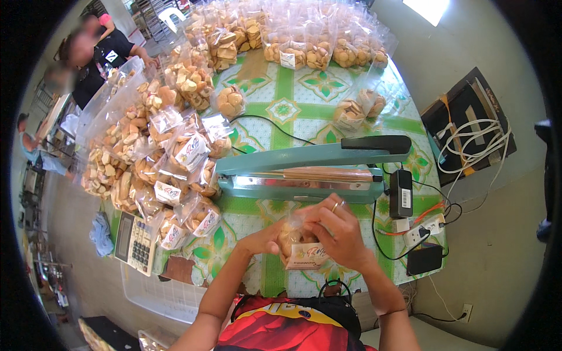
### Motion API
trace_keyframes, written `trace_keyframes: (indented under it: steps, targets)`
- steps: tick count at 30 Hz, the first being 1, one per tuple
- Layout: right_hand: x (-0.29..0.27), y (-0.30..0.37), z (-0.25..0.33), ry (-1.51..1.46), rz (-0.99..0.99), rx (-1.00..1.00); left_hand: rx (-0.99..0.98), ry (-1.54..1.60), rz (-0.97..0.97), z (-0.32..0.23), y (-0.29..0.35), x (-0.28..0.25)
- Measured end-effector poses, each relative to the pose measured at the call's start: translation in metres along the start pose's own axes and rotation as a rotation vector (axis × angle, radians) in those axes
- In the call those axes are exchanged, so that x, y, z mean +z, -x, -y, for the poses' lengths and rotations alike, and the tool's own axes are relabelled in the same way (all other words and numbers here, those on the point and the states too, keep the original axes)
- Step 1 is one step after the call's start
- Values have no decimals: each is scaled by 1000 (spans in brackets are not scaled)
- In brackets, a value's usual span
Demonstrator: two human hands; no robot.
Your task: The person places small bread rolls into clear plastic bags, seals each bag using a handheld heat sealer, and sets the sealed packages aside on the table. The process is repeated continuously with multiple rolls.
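Close to the table's front edge, I hold a small clear bag of cookies (pixel 290 238) with a white printed label on its lower front. My left hand (pixel 266 238) cups the bag's left side, fingers partly hidden behind it. At the bag's top, my right hand (pixel 339 231), with a ring on one finger, pinches the gathered plastic. Just beyond the hands lies a teal impulse sealer (pixel 298 181), its black-handled arm (pixel 374 146) raised above the metal sealing strip.
Many bagged cookies pile along the left (pixel 140 146) and far edges (pixel 304 41). A calculator (pixel 136 241) sits front left. At right are a black power adapter (pixel 401 193), an extension socket (pixel 418 234) and cables. People (pixel 105 52) are at the far left.
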State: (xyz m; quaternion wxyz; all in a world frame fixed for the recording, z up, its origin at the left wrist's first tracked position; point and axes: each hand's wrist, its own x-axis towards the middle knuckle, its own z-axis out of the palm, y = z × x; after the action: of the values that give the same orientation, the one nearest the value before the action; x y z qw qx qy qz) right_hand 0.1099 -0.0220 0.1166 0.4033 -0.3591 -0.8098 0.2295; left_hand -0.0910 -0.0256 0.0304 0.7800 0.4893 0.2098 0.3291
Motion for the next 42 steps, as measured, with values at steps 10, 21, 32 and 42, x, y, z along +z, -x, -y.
trace_keyframes:
  steps: [10,21,32,42]
  targets:
    - [54,27,-16,78,29,-39,381,-252,-622,20,26,17]
    - [35,33,-21,247,51,-48,424,-5,-823,20,14,33]
    - [-3,45,-30,24,-236,289,1055,-303,-1330,-123,114,-48]
    - [-41,43,-55,325,-311,338,654,-720,-1910,-122,89,-83]
